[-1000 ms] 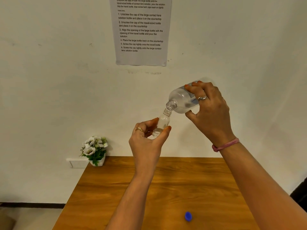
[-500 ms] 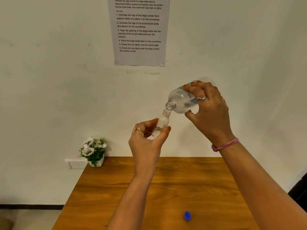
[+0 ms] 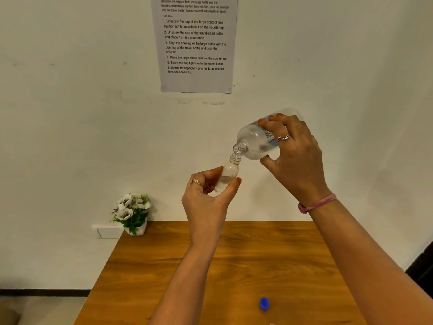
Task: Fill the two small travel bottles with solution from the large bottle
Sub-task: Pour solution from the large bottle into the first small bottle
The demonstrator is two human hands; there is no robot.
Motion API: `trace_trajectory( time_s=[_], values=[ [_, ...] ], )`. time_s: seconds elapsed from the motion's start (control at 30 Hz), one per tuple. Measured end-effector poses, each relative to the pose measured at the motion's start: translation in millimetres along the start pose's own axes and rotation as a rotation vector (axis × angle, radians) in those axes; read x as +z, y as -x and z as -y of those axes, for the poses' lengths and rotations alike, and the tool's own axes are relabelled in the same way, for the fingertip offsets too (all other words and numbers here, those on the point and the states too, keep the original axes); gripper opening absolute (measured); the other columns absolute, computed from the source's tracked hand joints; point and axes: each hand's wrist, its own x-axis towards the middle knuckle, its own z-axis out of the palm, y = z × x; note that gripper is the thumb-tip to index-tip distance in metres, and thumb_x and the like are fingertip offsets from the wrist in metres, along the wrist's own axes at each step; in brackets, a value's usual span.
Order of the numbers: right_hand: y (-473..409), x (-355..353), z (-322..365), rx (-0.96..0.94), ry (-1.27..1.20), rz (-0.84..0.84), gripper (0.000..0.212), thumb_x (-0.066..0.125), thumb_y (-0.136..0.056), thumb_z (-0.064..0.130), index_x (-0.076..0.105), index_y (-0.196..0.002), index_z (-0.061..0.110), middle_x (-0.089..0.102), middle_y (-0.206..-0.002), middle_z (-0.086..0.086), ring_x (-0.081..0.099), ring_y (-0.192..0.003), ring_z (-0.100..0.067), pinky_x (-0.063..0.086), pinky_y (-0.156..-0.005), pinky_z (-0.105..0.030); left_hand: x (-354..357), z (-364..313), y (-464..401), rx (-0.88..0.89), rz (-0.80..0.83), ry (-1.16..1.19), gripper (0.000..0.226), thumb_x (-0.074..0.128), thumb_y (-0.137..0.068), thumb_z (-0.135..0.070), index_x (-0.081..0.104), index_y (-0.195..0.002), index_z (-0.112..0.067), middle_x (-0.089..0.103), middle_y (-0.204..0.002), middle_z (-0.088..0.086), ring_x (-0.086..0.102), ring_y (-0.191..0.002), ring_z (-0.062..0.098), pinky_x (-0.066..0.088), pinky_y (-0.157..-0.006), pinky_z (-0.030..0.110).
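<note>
- Pouring is the step in hand: the right hand (image 3: 296, 160) tips the large bottle (image 3: 256, 141) neck-down, its fingers (image 3: 273, 120) clamped round the body, so the solution can run toward the open mouth.
- Held just under that mouth, the small travel bottle (image 3: 226, 175) leans slightly to meet it; the two necks are touching or very nearly so, probably to keep liquid from spilling.
- Wrapping the small bottle's lower part, the left hand (image 3: 207, 200) has thumb and fingers (image 3: 234, 184) closed on it, leaving the neck free.
- Liquid seems to sit low in the travel bottle, so filling looks far from done; no second travel bottle is in view.
- Both bottles are held up well above the wooden surface (image 3: 234, 266), where a blue cap (image 3: 264, 303) lies near the front edge.
- A small pot of white flowers (image 3: 132, 213) stands at the surface's far left corner against a white wall, beside a wall socket (image 3: 109, 231); a printed instruction sheet (image 3: 195, 43) hangs above.
</note>
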Motion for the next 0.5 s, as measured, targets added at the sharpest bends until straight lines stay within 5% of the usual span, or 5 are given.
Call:
trace_trajectory(
  time_s=[0.5],
  values=[
    [0.3, 2.2, -0.5, -0.001, 0.000, 0.003, 0.064, 0.083, -0.065, 0.016, 0.056, -0.122, 0.011, 0.060, -0.119, -0.016, 0.057, -0.109, -0.034, 0.053, -0.080, -0.047, 1.2, 1.8, -0.1, 0.002, -0.007, -0.012, 0.033, 0.082, -0.069, -0.020, 0.060, -0.086, -0.037, 0.065, -0.092, -0.012, 0.059, -0.082, -0.009, 0.046, -0.066, 0.004]
  ],
)
